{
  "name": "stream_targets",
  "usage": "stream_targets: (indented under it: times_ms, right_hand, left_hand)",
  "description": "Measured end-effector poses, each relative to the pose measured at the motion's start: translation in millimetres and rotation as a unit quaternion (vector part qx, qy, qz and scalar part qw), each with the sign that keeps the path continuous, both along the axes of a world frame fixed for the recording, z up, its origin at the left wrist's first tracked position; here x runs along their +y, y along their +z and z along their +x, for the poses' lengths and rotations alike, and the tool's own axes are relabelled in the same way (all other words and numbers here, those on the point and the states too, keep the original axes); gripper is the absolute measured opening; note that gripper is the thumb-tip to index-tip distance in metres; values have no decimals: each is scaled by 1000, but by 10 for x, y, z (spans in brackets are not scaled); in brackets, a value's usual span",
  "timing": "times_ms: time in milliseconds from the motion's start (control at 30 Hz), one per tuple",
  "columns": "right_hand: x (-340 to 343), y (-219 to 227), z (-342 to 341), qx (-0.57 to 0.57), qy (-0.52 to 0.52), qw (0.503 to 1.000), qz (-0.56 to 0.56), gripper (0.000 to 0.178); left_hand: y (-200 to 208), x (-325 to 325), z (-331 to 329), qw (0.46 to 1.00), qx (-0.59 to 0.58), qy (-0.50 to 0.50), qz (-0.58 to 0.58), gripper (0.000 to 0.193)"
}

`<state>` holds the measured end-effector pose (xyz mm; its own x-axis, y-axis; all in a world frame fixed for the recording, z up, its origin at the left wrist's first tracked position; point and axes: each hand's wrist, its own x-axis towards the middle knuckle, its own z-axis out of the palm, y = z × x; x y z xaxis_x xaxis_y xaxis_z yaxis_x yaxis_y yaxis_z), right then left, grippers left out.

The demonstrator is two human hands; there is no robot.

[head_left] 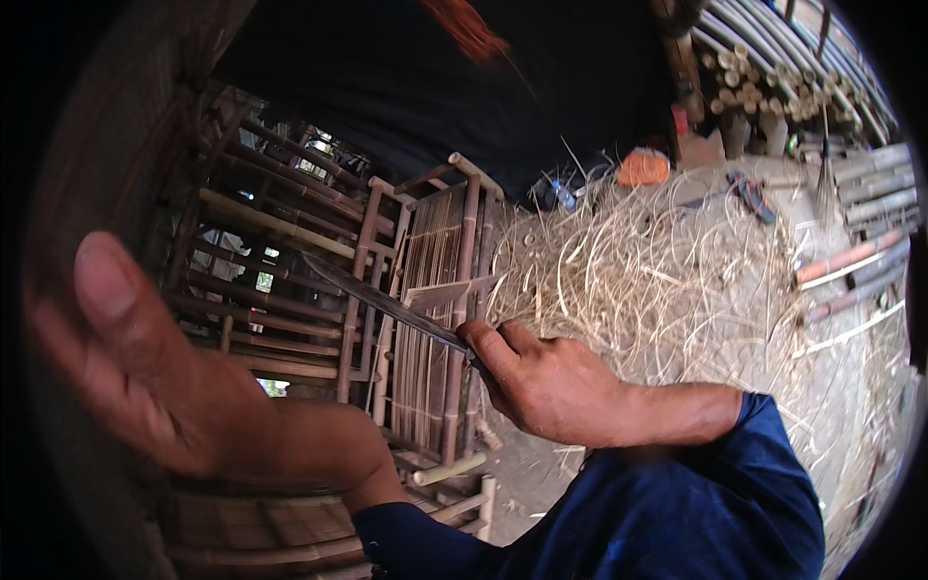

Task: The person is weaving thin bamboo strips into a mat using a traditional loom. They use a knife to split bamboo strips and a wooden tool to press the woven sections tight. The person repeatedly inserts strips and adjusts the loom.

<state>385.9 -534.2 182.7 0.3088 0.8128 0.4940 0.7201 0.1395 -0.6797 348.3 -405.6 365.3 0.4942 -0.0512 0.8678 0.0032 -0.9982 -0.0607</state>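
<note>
My right hand (556, 382) is wrapped round the handle of a long knife (387, 304). Its dark blade points up and to the left, over a bamboo bench (425, 329) with a slatted seat. Beneath the blade, a short flat bamboo strip (449, 292) lies across the slats. At the left, close to the camera, my left hand (145, 358) is raised, with the thumb stretched up and apart. Its other fingers are partly blurred, and I see nothing held in it.
Bamboo shavings (628, 271) cover the floor to the right of the bench. A bamboo frame (280, 242) stands at the left. Farther off are a plastic bottle (564, 193), an orange bag (644, 167), a sandal (751, 196) and stacked bamboo poles (744, 82).
</note>
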Motion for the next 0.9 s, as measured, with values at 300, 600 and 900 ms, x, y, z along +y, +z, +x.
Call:
stream_targets:
  times_ms: [300, 600, 900]
  right_hand:
    - [283, -616, 232, -6, 16, 999, -45, 37]
    - [1020, -1435, 213, -15, 31, 995, -89, 38]
    - [1120, -1456, 115, 32, 39, 995, -84, 33]
  left_hand:
    - [-516, 700, 287, 988, 98, 118, 19, 44]
    - [-2177, 1958, 122, 947, 62, 162, -271, 44]
    - [-2311, 843, -837, 953, -163, -132, -220, 55]
